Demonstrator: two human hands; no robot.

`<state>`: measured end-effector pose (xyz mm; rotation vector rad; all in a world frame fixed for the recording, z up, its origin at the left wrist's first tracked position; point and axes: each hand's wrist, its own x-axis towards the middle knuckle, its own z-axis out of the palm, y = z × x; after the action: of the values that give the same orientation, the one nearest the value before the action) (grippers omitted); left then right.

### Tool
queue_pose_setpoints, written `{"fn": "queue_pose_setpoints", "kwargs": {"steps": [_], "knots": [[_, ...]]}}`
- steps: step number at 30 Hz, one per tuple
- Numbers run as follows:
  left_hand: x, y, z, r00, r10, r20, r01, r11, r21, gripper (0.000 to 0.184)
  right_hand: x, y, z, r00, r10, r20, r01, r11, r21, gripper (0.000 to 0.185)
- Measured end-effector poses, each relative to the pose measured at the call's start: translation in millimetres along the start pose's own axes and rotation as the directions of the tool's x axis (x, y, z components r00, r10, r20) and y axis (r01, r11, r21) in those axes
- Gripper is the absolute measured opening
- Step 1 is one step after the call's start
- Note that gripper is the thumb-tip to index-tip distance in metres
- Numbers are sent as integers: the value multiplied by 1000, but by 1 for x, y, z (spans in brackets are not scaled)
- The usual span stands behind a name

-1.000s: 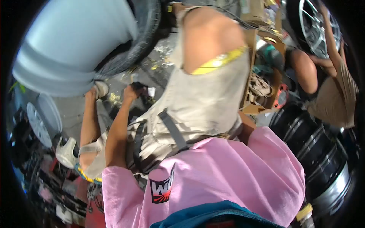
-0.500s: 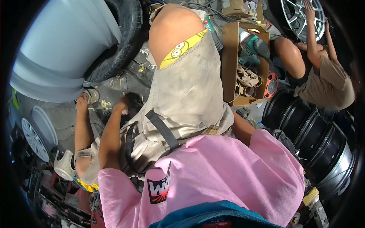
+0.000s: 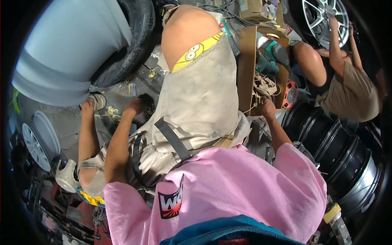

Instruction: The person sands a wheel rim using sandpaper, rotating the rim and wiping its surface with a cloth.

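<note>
Right hand [image 3: 267,108], left hand [image 3: 134,107]: both outstretched.
Right, at near end of cardboard box [image 3: 246,69], right of beige trousers [image 3: 200,94]; left, lowered on trousers' other side; finger closure of either cannot be told.

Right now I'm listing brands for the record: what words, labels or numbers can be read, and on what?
"W", remaining letters unclear: pink shirt.
Teal fabric: label too small to read surely.
Green item: lettering too blurred to read.
Upper cardboard box: printing too small to read.
</note>
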<state>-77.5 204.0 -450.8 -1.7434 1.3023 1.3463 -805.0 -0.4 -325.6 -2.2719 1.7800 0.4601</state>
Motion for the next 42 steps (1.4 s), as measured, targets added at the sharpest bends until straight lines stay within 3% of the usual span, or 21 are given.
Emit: {"fn": "queue_pose_setpoints", "kwargs": {"steps": [2,7,9,12,14,16,18,20,21,23,25,26,28,29,32,34,35,36,38,40,42], "knots": [[-48,34,-37,998,4,-67,-8,998,-66,56,14,13,40,974,162,158,-147,984,-106,24],[-131,41,-120,966,150,-211,-168,983,-71,49,38,-25,0,946,299,122,-292,954,-68,26],[-175,43,-154,934,145,-326,-177,982,-69,43,48,-21,-23,962,199,187,-234,953,190,25],[-247,60,-212,937,201,-285,-213,977,-12,38,56,-19,-84,974,43,222,-162,819,550,27],[-293,80,-239,874,209,-438,-252,967,-42,34,68,-66,-144,997,-16,80,-45,712,700,25],[-321,92,-262,864,228,-450,-282,958,-56,31,73,-123,-209,986,-23,167,-132,510,850,29],[-342,99,-270,853,228,-470,-301,950,-86,29,83,-153,-229,988,-74,139,-87,482,872,30],[-361,99,-269,630,360,-688,-432,899,73,25,92,-181,-240,976,-189,108,-12,450,893,30],[-372,97,-267,631,335,-700,-417,907,58,25,96,-189,-235,977,-185,104,-18,415,910,30],[-391,91,-262,397,394,-829,-475,861,181,27,100,-196,-229,978,-179,103,-2,492,871,30],[-425,85,-267,469,288,-835,-483,875,31,23,108,-183,-217,995,-88,46,32,724,689,29],[-441,83,-267,538,204,-818,-490,865,-107,18,110,-171,-210,994,-101,49,40,728,684,29],[-465,63,-254,605,-138,-784,-443,760,-475,18,108,-158,-204,994,-27,-109,60,948,313,26],[-469,37,-243,435,-17,-900,-439,869,-229,19,108,-148,-201,993,-49,-107,80,948,307,26],[-481,-13,-210,374,-345,-861,-276,845,-458,26,112,-146,-201,932,-197,-303,226,972,63,37],[-482,-37,-185,329,-438,-837,-245,816,-523,27,126,-158,-215,947,-209,-244,253,953,166,38],[-481,-47,-172,289,-493,-820,-233,795,-560,28,148,-139,-202,858,-345,-380,420,898,134,39],[-479,-56,-157,260,-519,-814,-226,787,-574,31,154,-166,-229,858,-394,-328,495,805,327,39],[-477,-61,-133,284,-637,-716,-231,680,-696,32,169,-222,-273,812,-294,-505,554,663,503,35],[-466,-77,-103,330,-688,-646,-293,576,-763,35,219,-231,-323,814,-310,-491,508,790,343,30],[-452,-76,-85,264,-743,-615,-444,473,-761,38,230,-303,-391,665,-383,-641,598,788,149,27]]}}
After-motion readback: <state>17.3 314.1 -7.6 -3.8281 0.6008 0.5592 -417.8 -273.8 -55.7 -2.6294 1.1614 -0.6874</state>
